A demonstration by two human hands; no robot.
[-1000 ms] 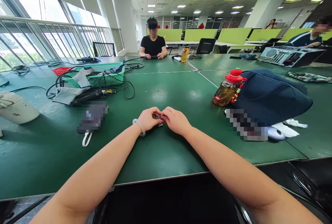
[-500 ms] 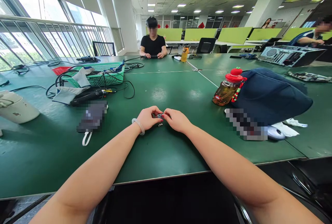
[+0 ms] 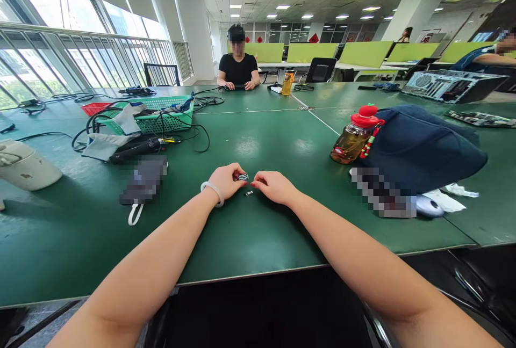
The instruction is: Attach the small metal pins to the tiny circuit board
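Observation:
My left hand (image 3: pixel 226 180), with a pale bangle (image 3: pixel 213 190) at the wrist, pinches a small dark piece with whitish markings (image 3: pixel 243 176), perhaps a little circuit board. A short gap separates it from my right hand (image 3: pixel 273 187), whose thumb and fingertips are pressed together; whatever is between them, if anything, is too small to make out. Under the gap, a tiny black and silvery part (image 3: pixel 249 193) lies on the green tabletop (image 3: pixel 258 240).
To the left are a power bank-like dark block (image 3: pixel 144 180) with a white strap, a green basket (image 3: pixel 177 121) of cables and a pale pot (image 3: pixel 30 168). On the right stand a red-lidded bottle (image 3: pixel 351 141), a navy bag (image 3: pixel 427 146) and a computer case (image 3: pixel 447 87). A person (image 3: pixel 237 69) sits opposite.
My hands have drawn apart. The left has shifted slightly left with the small piece in its fingers, and the right has let go of that piece.

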